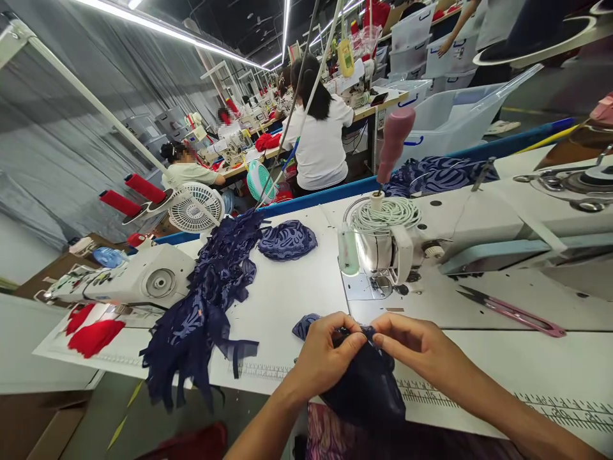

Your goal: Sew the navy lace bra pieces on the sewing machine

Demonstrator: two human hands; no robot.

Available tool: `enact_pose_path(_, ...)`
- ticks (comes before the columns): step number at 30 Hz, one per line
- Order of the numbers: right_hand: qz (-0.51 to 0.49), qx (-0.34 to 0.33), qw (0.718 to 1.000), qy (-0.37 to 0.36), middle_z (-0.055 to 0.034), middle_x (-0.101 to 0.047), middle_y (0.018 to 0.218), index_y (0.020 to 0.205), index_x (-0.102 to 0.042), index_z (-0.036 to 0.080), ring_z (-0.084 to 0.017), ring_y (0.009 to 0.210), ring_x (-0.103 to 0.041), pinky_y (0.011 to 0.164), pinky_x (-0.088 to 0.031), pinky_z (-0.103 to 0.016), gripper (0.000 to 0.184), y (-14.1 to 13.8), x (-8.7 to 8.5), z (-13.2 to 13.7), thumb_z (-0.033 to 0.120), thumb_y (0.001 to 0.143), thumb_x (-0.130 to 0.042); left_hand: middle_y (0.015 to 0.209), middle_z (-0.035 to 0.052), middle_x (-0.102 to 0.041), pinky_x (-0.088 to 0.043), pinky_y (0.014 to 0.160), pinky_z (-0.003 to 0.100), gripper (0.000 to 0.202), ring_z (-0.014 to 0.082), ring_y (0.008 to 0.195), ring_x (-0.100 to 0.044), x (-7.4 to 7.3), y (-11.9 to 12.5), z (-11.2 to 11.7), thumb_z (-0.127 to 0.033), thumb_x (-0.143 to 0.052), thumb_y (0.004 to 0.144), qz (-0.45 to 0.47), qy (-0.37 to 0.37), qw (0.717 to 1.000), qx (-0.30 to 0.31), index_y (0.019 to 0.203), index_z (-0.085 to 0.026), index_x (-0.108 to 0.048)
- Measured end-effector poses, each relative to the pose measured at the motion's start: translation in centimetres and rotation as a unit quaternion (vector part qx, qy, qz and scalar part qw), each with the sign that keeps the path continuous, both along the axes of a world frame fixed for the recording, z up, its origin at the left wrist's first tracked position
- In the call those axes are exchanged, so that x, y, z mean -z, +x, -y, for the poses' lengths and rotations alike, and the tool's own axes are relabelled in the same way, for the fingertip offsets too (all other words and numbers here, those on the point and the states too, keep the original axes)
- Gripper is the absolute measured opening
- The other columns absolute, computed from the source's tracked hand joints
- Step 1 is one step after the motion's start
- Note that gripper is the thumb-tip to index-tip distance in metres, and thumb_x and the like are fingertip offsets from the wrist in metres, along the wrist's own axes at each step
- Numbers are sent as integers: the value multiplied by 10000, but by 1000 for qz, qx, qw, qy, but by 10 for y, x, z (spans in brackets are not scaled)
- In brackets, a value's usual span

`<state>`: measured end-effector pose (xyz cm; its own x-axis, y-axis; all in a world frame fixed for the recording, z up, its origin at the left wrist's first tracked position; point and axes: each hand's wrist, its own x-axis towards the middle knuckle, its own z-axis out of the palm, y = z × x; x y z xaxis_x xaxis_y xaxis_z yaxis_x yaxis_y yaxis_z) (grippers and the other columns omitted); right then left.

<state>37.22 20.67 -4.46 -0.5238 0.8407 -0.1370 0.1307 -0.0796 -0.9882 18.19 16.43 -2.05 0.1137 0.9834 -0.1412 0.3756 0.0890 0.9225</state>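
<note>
Navy fabric lay over the front edge of the table, near the sewing machine. Your left hand and right hand each pinched its upper edge; careful work probably required even tension.

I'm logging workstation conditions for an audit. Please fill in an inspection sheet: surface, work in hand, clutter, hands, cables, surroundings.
Surface: white table, ruler markings along its near edge.
Work in hand: dark navy fabric, draped across the near edge.
Clutter: heaped navy pieces, a patterned piece, red fabric; pink-handled snips on the right.
Hands: left hand and right hand both pinch the fabric, close together.
Cables: what look like dark cords under a bench ahead; no damage can be judged.
Surroundings: co-workers seated ahead, clear plastic bins, a white fan, strip lights overhead.
</note>
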Motion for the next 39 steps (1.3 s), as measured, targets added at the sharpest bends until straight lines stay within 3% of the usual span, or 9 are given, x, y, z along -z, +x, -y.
enact_pose_path(4,5,9,1000,12,-14,-575,744,807,-676,212,-174,711,-494,622,-391,-300,405,4,3,0,613,830,-624,805,-11,-635,-379,664,256,90,129,685,-493,3,-1,-1,-257,-620,900,-23,30,999,24,835,-196,-630)
enact_pose_path(9,13,21,999,38,-22,-601,759,808,-682,209,-186,738,-543,647,-437,-304,435,11,6,1,635,851,-601,969,21,-710,-375,1012,376,68,239,1079,-556,2,4,-3,-179,-639,899,-114,164,978,58,850,-225,-634)
enact_pose_path(14,1,37,999,30,-9,-598,732,826,-699,216,-164,681,-533,606,-441,-284,431,15,4,0,638,851,-617,894,21,-662,-443,807,296,68,178,857,-595,8,10,-10,-194,-602,901,-33,105,993,50,835,-202,-620)
enact_pose_path(17,21,49,998,37,-22,-638,748,891,-720,233,-183,692,-582,629,-484,-299,432,27,9,0,648,860,-601,872,21,-659,-436,799,286,60,175,850,-591,13,11,-15,-216,-612,875,-6,68,997,30,820,-192,-620)
enact_pose_path(22,144,155,970,120,-86,-732,966,963,-725,273,-259,830,-658,559,-478,-312,451,59,27,-2,688,849,-588,878,27,-654,-428,786,273,98,166,835,-575,16,9,-18,-259,-620,854,23,38,999,27,794,-183,-613)
enact_pose_path(24,148,166,968,113,-97,-736,986,980,-731,272,-273,855,-668,577,-499,-324,487,64,29,-3,716,842,-587,871,27,-651,-426,773,268,111,160,819,-567,17,10,-18,-272,-623,855,30,34,998,34,791,-181,-615)
enact_pose_path(29,14,59,998,17,-67,-713,865,965,-725,228,-236,818,-656,704,-540,-334,507,40,17,-1,707,820,-642,876,30,-663,-437,791,274,137,168,833,-580,14,14,-18,-305,-635,869,32,37,998,48,809,-182,-633)
enact_pose_path(34,-4,58,998,37,-2,-568,720,803,-667,210,-157,685,-513,609,-436,-276,432,17,15,-2,637,851,-630,945,44,-687,-456,874,287,120,189,925,-614,3,13,-18,-286,-634,890,22,56,996,66,821,-190,-649)
enact_pose_path(39,5,42,999,32,-12,-582,737,799,-660,213,-171,708,-515,623,-425,-290,399,17,15,-3,605,855,-613,942,37,-706,-455,871,286,115,186,913,-624,-1,12,-20,-283,-625,889,15,34,997,60,830,-189,-655)
